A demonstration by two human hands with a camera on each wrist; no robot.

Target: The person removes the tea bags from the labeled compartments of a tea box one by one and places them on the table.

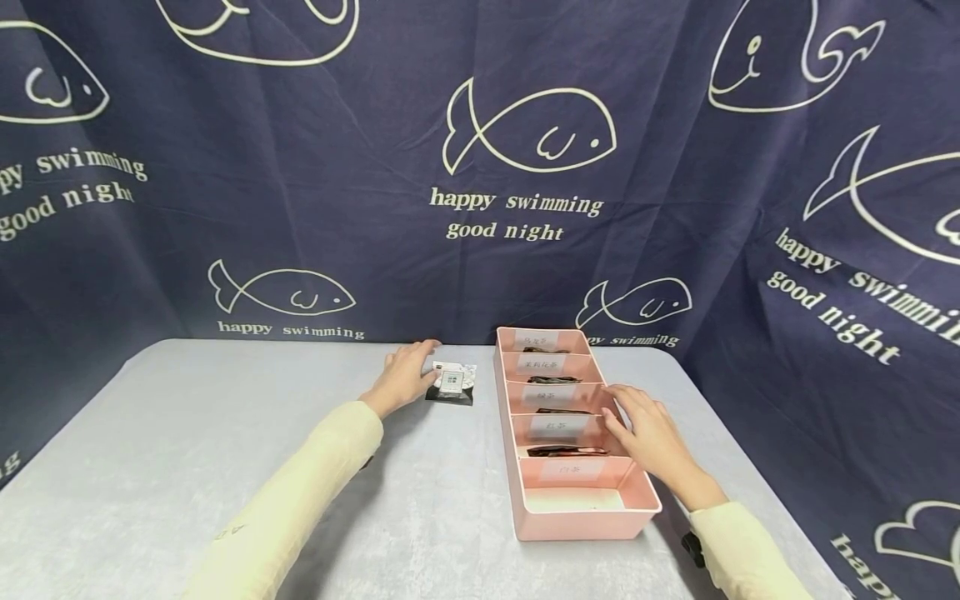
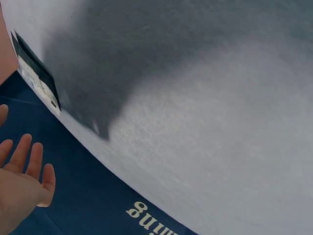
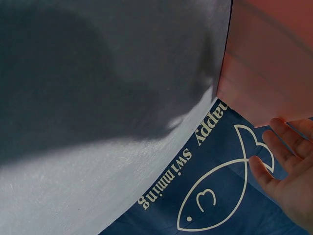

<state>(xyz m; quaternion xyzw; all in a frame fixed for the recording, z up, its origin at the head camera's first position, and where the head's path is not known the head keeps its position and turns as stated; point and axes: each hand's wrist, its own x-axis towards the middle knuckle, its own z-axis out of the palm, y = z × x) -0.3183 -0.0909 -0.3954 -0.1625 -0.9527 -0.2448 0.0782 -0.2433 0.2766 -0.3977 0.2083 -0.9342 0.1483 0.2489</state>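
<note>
My cream sleeves [image 1: 300,483], cropped below, ended in a loose-fingered left hand [image 1: 405,377] beside a packet [image 1: 452,383] on the surface [image 1: 150,450], contact unclear, and a relaxed right hand [image 1: 651,433] at the pink box [image 1: 585,527], whose sachets [image 1: 566,451] were mostly hidden.

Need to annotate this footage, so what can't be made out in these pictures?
Head view: the fine print on the loose packet, too small to read.
Head view: most of the boxed packets, hidden by the dividers of the pink box.
Left wrist view: part of the left hand, cut off by the left edge.
Right wrist view: the box's inside, hidden by its outer wall.
</note>
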